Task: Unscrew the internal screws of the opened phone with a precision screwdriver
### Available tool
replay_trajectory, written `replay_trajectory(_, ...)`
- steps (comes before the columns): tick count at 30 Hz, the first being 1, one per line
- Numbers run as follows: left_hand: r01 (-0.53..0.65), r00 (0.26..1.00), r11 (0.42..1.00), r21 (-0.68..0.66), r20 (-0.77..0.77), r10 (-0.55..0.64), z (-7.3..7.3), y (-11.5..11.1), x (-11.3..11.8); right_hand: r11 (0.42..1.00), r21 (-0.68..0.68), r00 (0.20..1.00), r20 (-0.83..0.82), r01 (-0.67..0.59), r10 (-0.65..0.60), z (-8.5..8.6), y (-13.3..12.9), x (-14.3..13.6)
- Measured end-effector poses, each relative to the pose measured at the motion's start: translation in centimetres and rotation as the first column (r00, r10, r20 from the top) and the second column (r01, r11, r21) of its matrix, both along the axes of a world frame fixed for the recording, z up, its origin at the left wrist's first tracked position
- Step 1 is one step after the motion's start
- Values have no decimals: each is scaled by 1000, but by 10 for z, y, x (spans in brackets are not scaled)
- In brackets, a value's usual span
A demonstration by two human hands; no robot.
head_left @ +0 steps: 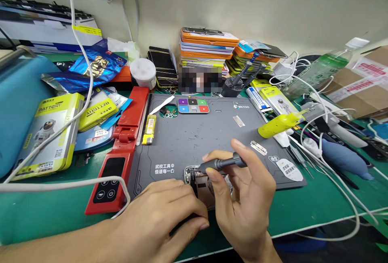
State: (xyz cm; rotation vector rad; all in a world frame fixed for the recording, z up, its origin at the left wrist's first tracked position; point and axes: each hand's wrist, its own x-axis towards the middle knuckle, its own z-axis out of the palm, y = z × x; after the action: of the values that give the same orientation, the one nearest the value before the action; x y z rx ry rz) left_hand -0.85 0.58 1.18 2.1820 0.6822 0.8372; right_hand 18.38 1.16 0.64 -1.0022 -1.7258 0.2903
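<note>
My right hand (245,194) grips a dark grey screwdriver (222,163) between thumb and fingers, its shaft slanting across an opened phone (207,198). The driver's tip points at the phone's upper left corner, where small inner parts show; whether it touches a screw cannot be made out. Against the phone's left side lies my left hand (169,210), fingers curled over its edge and hiding part of it. The phone sits at the front of a grey work mat (188,142). A yellow battery (149,129) and a white pry stick (163,104) lie at the mat's left.
A red folding device (113,174) stands left, crossed by a white cable (121,184). Right are a razor blade (258,148), a yellow dropper bottle (277,125) and tangled cables. Behind stand a screwdriver holder (233,88), a coloured-pad tray (193,106) and stacked boxes (206,47).
</note>
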Motion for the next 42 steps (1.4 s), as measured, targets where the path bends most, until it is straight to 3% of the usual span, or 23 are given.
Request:
replay_trajectory(5,36,998,981,191,-65,-24,-1,-1,-2,998,-13,995,85,-58,59,-4,2,-3)
replay_trajectory(8,33,998,972,234,-62,-19,-3,-3,-1,998,-12,992,115,-61,62,-6,2,-3)
replay_trajectory(24,34,997,972,232,-71,-18,-2,-1,-2,997,7,983,169,-78,75,-1,4,-4)
replay_trajectory(30,46,998,977,208,-50,-37,-4,-1,-1,987,42,961,241,-153,139,7,8,-4)
replay_trajectory(36,47,997,962,267,-66,-30,-4,-2,-1,968,18,940,244,-249,237,12,6,1)
replay_trajectory(42,54,997,974,220,-71,-39,-5,-3,-2,985,-9,964,205,-173,171,8,4,1)
